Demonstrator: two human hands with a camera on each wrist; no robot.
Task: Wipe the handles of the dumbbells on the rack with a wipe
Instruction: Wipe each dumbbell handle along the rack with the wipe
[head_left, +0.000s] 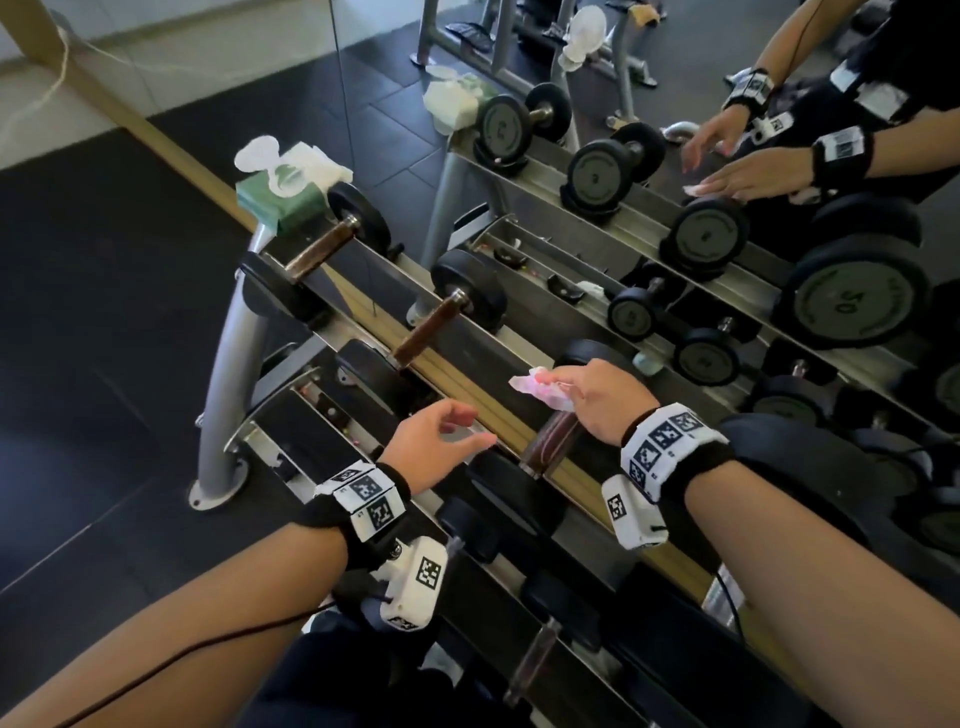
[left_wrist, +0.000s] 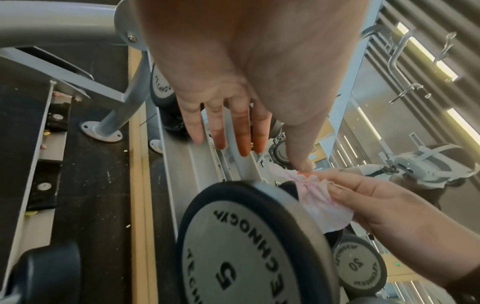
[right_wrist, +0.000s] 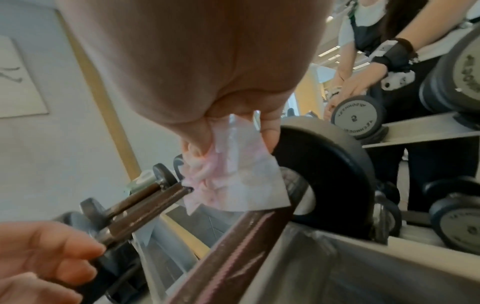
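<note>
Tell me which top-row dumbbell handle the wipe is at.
The nearest handle, directly under the right hand holding the wipe. The two handles farther left sit bare.

Open gaps separate the dumbbells along the top rack rail. Black end plates flank each handle, and the mirror closes the far side.

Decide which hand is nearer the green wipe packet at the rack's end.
Left. The left hand hovers open toward that end of the rack from the green wipe packet; the right hand, holding the wipe, is farther along.
</note>
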